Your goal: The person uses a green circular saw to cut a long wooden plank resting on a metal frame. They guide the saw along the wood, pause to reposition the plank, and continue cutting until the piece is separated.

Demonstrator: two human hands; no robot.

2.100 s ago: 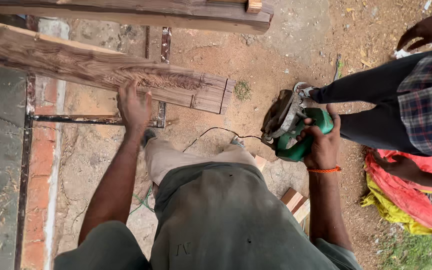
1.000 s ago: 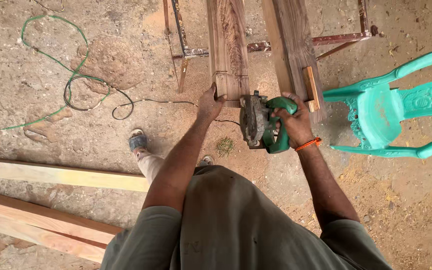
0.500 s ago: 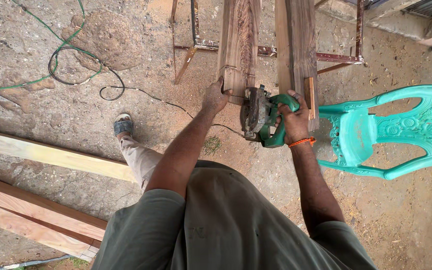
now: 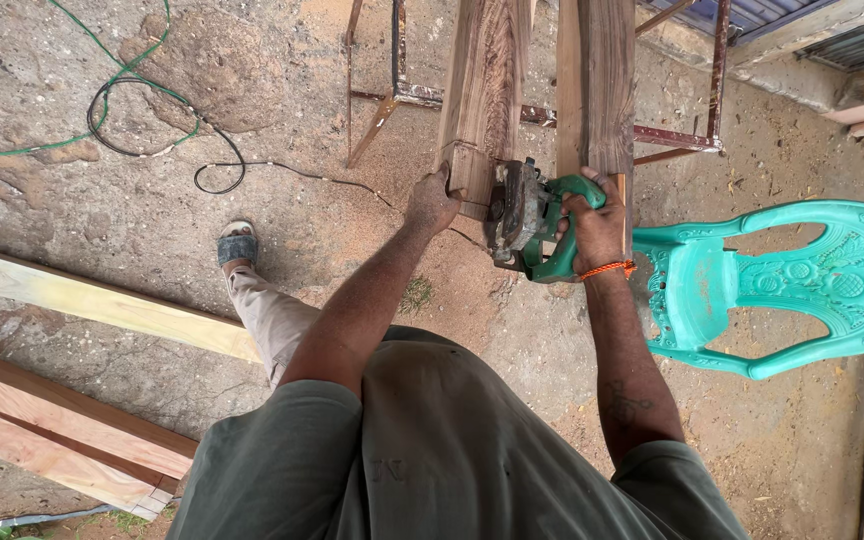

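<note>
My left hand (image 4: 430,203) grips the near end of a dark wooden plank (image 4: 484,90) that rests on a rusty metal stand (image 4: 404,92). My right hand (image 4: 596,222) holds a green circular saw (image 4: 529,222) by its handle, its blade housing right beside the plank's end. An orange band sits on my right wrist. A second plank (image 4: 596,85) lies parallel on the right, just above my right hand.
A turquoise plastic chair (image 4: 782,290) stands at the right. Pale planks (image 4: 92,300) and reddish boards (image 4: 62,430) lie on the dirt floor at the left. A green and black cable (image 4: 142,110) snakes across the ground. My sandalled foot (image 4: 237,246) is planted left of the stand.
I have turned from one set of planks to the planks on the metal stand. My left hand has settled on the plank's end and the saw has come up beside it.
</note>
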